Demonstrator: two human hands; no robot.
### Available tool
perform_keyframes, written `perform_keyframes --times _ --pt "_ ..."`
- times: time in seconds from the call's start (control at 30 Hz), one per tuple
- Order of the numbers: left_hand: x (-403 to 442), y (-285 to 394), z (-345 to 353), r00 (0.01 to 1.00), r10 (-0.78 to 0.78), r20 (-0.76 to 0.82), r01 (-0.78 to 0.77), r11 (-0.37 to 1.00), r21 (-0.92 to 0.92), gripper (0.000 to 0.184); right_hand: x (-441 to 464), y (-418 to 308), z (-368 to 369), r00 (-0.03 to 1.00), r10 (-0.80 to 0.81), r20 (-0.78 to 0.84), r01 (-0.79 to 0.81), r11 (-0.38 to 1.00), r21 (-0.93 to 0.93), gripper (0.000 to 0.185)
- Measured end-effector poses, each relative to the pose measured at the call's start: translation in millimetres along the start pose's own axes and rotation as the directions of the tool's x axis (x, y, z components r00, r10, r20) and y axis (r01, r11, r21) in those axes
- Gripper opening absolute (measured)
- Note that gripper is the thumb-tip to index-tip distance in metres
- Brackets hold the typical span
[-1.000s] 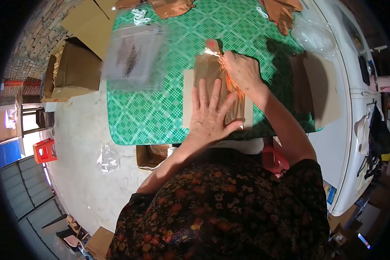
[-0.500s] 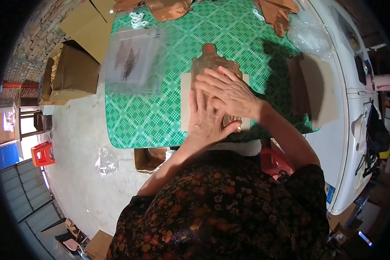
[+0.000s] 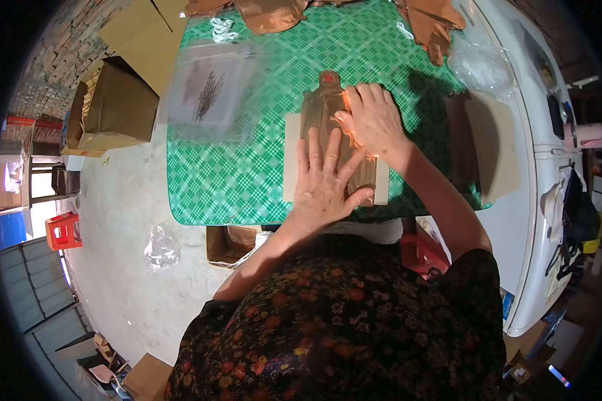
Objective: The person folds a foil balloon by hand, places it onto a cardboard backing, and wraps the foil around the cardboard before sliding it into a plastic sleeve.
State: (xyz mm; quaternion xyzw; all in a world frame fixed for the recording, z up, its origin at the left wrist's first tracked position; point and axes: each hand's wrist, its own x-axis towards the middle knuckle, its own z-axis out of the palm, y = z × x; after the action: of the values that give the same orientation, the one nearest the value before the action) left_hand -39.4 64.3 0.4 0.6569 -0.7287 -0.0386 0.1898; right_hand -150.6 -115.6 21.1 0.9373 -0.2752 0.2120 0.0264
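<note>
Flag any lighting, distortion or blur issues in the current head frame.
Head view: fisheye bows the white appliance, corners go black; hard light throws a dark shadow on the green tablecloth beside the right hand; orange glare edges the brown piece; clear bags look soft-edged, cause unclear.

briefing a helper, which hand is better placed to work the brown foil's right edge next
Probably the right hand: it is at that edge of the brown foil, while the left hand lies spread flat on it.
</note>
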Motion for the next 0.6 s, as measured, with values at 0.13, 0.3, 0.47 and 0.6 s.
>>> perform_keyframes --times 0.13,0.3,0.47,0.6 --pt "-1 0 1 1.0 -0.003 0.005 0.003 1.0 0.01 0.08 3 -12 -3 0.978 0.137 0.158 -0.145 0.989 0.042 0.047" --pt "0 0 -1 1.0 0.001 -0.003 -0.001 1.0 0.0 0.078 11 -3 4 0.93 0.225 0.29 -0.268 0.956 0.119 0.05" --pt "1 1 -5 1.0 0.009 -0.014 -0.009 1.0 0.005 0.078 33 9 -17 0.805 0.211 0.554 -0.44 0.839 0.32 0.043" --pt "1 1 -6 1.0 0.01 -0.006 -0.01 1.0 -0.004 0.078 27 13 -7 0.843 0.198 0.5 -0.431 0.804 0.409 0.042"
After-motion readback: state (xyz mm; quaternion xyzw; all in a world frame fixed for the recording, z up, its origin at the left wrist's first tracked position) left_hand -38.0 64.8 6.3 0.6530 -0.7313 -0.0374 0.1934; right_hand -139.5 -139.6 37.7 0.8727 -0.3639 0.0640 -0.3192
